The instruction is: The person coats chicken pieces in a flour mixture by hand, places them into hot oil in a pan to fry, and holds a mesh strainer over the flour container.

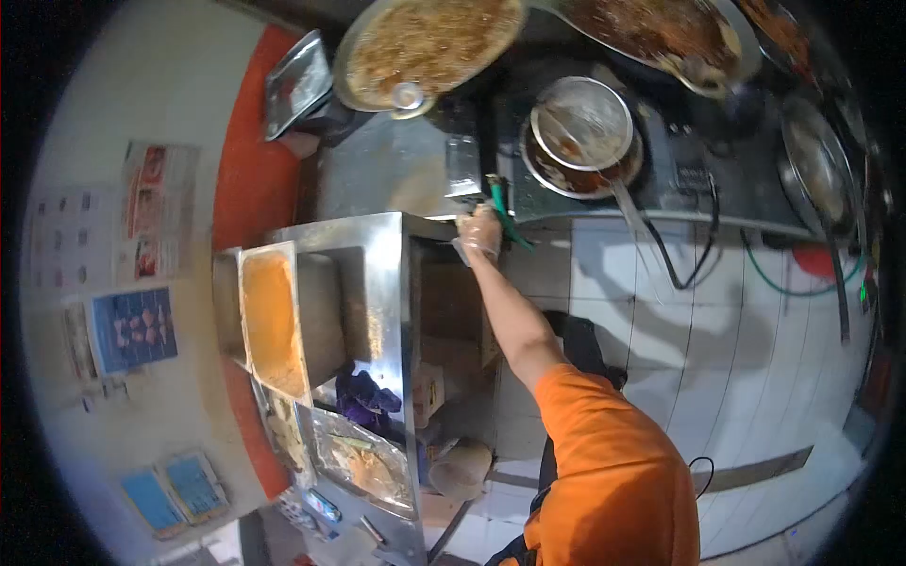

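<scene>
My right hand [479, 231], in a clear plastic glove, reaches out at the corner between the steel counter and the stove front. Its fingers look curled, and what lies in them is hidden. Right beside the fingers hangs a green hose-like piece [505, 219]; I cannot tell whether the hand touches it. Just above stands a small steel box-like container [463, 167]. To the right, a wire strainer [581, 123] rests over a pot [543, 179] of dark reddish sauce, its long handle sticking out past the stove edge. My left hand is out of view.
Two large pans [351, 75] [746, 57] of food stand at the back. The steel counter [377, 231] on the left holds a tray of orange sauce [269, 316] and a plastic bag [363, 462]. A purple cloth [366, 398] lies there. A black hose [708, 236] hangs over the tiled floor [651, 358].
</scene>
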Demonstrator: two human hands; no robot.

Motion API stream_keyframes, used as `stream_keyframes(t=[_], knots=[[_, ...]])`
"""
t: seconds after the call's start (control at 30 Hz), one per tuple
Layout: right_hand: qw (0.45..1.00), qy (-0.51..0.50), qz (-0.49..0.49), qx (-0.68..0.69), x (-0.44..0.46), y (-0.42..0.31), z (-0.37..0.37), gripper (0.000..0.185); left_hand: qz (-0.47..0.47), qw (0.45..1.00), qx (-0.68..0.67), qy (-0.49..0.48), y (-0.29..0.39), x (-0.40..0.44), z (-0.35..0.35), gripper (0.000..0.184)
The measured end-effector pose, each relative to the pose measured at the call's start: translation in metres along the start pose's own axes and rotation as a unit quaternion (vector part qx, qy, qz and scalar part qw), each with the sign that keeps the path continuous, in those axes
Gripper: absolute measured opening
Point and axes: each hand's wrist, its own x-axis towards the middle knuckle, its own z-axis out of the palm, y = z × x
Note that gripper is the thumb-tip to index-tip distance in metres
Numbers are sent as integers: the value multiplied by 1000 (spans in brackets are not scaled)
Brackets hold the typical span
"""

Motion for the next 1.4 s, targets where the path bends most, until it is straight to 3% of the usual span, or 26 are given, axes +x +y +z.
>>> stream_keyframes(t=[0.17, 0.23, 0.33, 0.37, 0.4, 0.47, 0.5, 0.53, 0.57, 0.63, 0.77, 0.8, 0.87, 0.9, 1.0, 1.03, 1.1, 1.17, 1.2, 1.23, 1.3, 1.37, 1.4], knots=[[994, -20, 9, 110, -34, 38, -26, 24, 43, 999, 13, -25, 11, -15, 13, 31], [962, -72, 100, 243, -57, 60, -51, 22, 57, 998, 13, -31, 16, -20, 17, 31], [961, -65, 70, 260, -93, 111, -74, 16, 65, 997, 5, -35, 20, -31, 16, 31], [955, -93, 131, 251, -113, 93, -113, 17, 63, 997, 1, -34, 20, -36, 16, 31], [981, -27, 45, 186, -122, 125, -88, 15, 55, 998, -9, -30, 18, -41, 12, 30], [996, 0, -16, 91, -148, 136, -100, 18, 35, 999, -24, -20, 14, -55, 7, 30], [991, -111, 36, 70, -162, 125, -124, 17, 21, 999, -34, -14, 9, -63, 3, 30], [997, -70, -2, 44, -175, 136, -106, 17, 6, 999, -43, -8, 6, -70, -1, 30], [990, -131, -4, 48, -185, 132, -106, 17, -11, 999, -53, -2, 0, -79, -6, 30], [931, -202, 17, 302, -203, 141, -72, 18, -57, 995, -78, 17, -14, -100, -17, 30], [909, -221, -132, 327, -223, 25, -76, 10, -197, 967, -129, 92, -53, -166, -52, 29], [938, -169, -193, 234, -256, -87, -147, 19, -240, 954, -141, 115, -63, -189, -61, 29], [941, -162, -285, 84, -247, -148, -112, 21, -322, 917, -168, 162, -73, -233, -72, 29], [899, -290, -287, 158, -250, -189, -115, 24, -358, 897, -181, 184, -74, -252, -76, 28], [794, -400, -384, 249, -238, -249, -29, 14, -399, 864, -230, 204, -63, -266, -77, 28], [789, -420, -430, 126, -246, -291, -28, 17, -384, 867, -251, 195, -56, -249, -73, 28], [707, -462, -536, -3, -238, -323, 20, 30, -337, 880, -295, 160, -36, -194, -57, 27], [576, -502, -609, -215, -217, -338, 99, 38, -267, 900, -299, 173, -16, -131, -29, 20], [462, -473, -642, -387, -205, -338, 142, 37, -262, 898, -310, 167, 7, -94, -21, 21], [363, -463, -658, -470, -193, -337, 174, 33, -259, 897, -321, 159, 34, -55, -12, 22], [217, -458, -687, -520, -163, -318, 217, 24, -263, 907, -290, 157, 79, 15, 10, 23], [130, -470, -713, -504, -136, -297, 244, 16, -275, 881, -372, 96, 80, 60, 54, 24], [100, -479, -720, -491, -125, -288, 253, 13, -255, 889, -364, 111, 99, 85, 67, 24]])
